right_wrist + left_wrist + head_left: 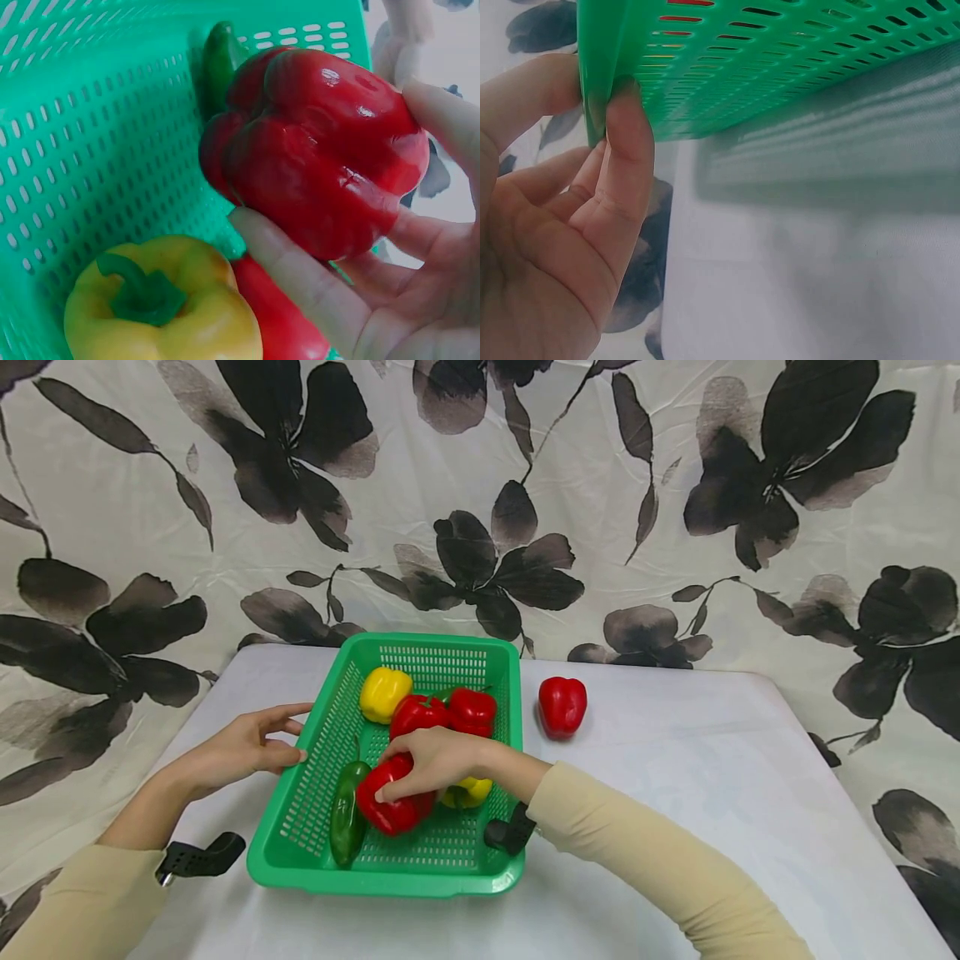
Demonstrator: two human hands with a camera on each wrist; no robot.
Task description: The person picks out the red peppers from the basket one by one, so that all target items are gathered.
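Observation:
My right hand [437, 758] grips a red bell pepper [393, 806] inside the green plastic basket [390, 883]. The right wrist view shows thumb and fingers around that red bell pepper [322, 150]. At the basket's left side, my left hand [243, 747] pinches the rim [600, 67] between thumb and fingers. A long green chili pepper [348, 814] lies left of the held pepper. Behind are two more red peppers [417, 713] and a yellow bell pepper [386, 693]. Another yellow bell pepper [157, 307] sits at the right, partly hidden by my right hand in the head view.
One red bell pepper [562, 707] stands on the white-covered table [660, 793], outside the basket to its right. A floral cloth [600, 510] hangs behind the table. Black straps with cameras [202, 857] are on both wrists.

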